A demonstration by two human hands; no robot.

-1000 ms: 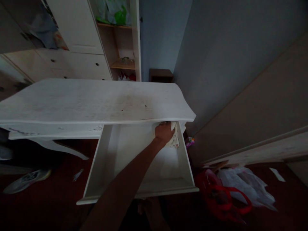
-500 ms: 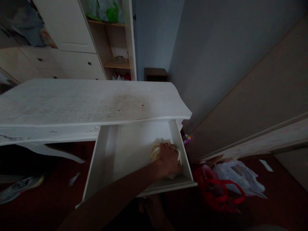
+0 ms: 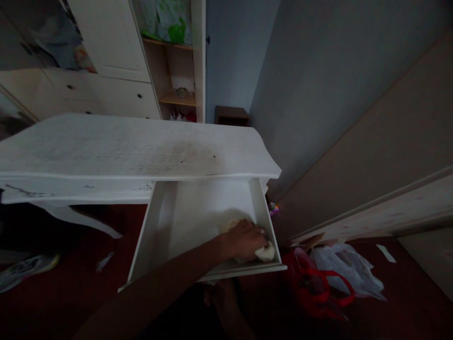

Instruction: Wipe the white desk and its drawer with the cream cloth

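Note:
My left hand reaches into the pulled-out drawer of a white table. Its fingers are closed over a cream-coloured cloth, pressed onto the drawer's floor near the front right corner. Part of the cloth bulges out beside the fingers; the rest is under the palm. Below the drawer's front edge, in deep shadow, is my right hand. Its fingers are too dark to make out, and whether it touches the drawer does not show.
A red bag and a white plastic bag lie on the dark red floor at right. Behind the table stands a white wardrobe with open shelves. A shoe is at far left. Dark stains mark the tabletop.
My left hand has turned and shifted slightly with the cloth along the drawer's right side; more cloth now shows at the front right. The view has moved a little. My right hand stays below the drawer.

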